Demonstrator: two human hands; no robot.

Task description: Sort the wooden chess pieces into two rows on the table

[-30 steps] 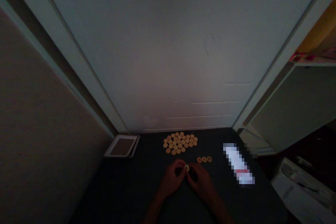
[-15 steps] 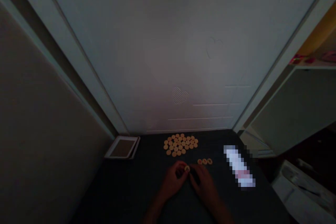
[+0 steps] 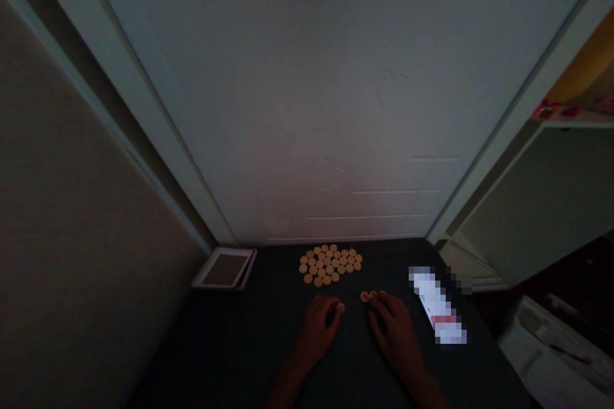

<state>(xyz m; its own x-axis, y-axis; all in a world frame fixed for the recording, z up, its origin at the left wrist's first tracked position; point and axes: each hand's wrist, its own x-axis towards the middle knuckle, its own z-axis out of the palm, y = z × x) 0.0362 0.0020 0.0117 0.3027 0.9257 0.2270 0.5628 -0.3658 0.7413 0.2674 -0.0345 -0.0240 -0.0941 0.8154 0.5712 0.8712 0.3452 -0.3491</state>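
Note:
My left hand (image 3: 320, 324) is closed, pinching a small round wooden disc (image 3: 340, 308) between thumb and forefinger, just above the dark table. My right hand (image 3: 392, 323) is palm down to the right, fingers stretched out and thumb apart. Its fingertips reach over a short row of marked wooden discs (image 3: 365, 297) and partly cover them; whether they press on the discs I cannot tell. Beyond both hands lies a flat cluster of several plain pale discs (image 3: 327, 262).
A white-bordered flat object with a brown middle (image 3: 225, 269) lies at the table's back left. To the right is a bright, pixelated oblong (image 3: 437, 303). A white panel (image 3: 288, 108) with embossed hearts rises behind the dark tabletop (image 3: 230, 345). Pale boxes (image 3: 551, 351) stand beyond the right edge.
My right hand has left the disc at my left hand and moved right to the row of marked discs. The left hand keeps its pinch in nearly the same place.

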